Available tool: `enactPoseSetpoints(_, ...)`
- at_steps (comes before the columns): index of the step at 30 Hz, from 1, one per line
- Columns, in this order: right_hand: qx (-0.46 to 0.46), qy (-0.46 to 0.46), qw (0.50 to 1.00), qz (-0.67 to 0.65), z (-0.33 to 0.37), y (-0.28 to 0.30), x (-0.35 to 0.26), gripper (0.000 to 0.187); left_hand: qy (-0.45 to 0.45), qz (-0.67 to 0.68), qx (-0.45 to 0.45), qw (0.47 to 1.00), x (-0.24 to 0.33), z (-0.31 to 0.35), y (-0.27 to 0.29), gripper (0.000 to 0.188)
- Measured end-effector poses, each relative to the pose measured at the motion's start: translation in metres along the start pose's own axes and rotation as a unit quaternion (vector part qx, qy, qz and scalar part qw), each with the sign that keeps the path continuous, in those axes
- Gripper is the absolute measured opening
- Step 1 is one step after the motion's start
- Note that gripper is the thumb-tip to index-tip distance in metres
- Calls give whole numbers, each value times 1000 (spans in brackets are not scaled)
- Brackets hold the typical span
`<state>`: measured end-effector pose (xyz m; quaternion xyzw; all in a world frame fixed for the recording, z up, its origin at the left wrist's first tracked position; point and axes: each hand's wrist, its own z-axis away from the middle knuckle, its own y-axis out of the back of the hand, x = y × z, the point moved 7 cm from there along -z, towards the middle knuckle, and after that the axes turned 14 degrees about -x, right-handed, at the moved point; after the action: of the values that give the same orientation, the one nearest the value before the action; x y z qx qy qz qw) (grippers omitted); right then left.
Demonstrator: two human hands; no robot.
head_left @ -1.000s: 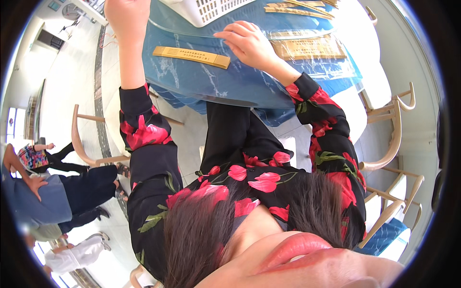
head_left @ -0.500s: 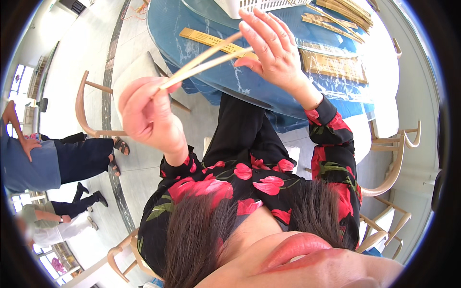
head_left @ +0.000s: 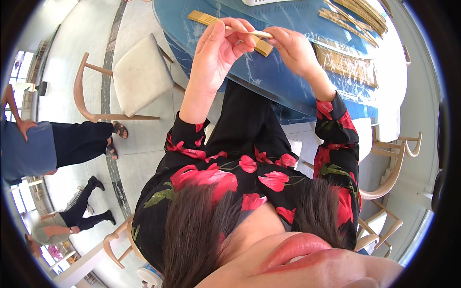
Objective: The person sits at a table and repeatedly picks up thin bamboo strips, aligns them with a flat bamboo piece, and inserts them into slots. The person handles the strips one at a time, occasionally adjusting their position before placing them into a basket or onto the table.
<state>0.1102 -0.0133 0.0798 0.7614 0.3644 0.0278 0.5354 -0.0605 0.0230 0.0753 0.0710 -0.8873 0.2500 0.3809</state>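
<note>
A pair of pale wooden chopsticks (head_left: pixel 260 34) lies level between my two hands, above the near edge of the blue table (head_left: pixel 249 72). My left hand (head_left: pixel 217 50) has its palm turned up and its fingers curled round the left end. On the other end, my right hand (head_left: pixel 292 52) pinches with thumb and fingertips. The sticks lie so close together that I cannot tell one from the other. Below them on the table is a long yellow printed paper sleeve (head_left: pixel 202 18), partly hidden by my left hand.
Clear plastic-wrapped yellow packets (head_left: pixel 348 67) lie right of my hands, with bundles of yellow strips (head_left: pixel 362 14) beyond. A white basket (head_left: pixel 261 1) stands at the far edge. A cushioned wooden chair (head_left: pixel 141 74) is at left. Two people, one in a blue shirt (head_left: pixel 30 149), stand farther left.
The chopsticks, spread in a V from my left hand before, are now together and held at both ends. My left hand moved up and right; my open right hand closed on them.
</note>
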Motion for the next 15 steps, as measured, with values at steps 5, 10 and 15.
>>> enactPoseSetpoints(5, 30, -43, 988, 147, 6, 15, 21, 11, 28, -17, -23, 999, -8, -23, 27, 46)
enactPoseSetpoints(10, 38, -188, 974, 124, 9, 35, 27, 9, 176, -595, -132, 773, -45, -24, 57, 32)
enactPoseSetpoints(15, 52, -163, 982, 81, 15, 34, 32, 8, 153, -628, -134, 751, -62, -30, 61, 23)
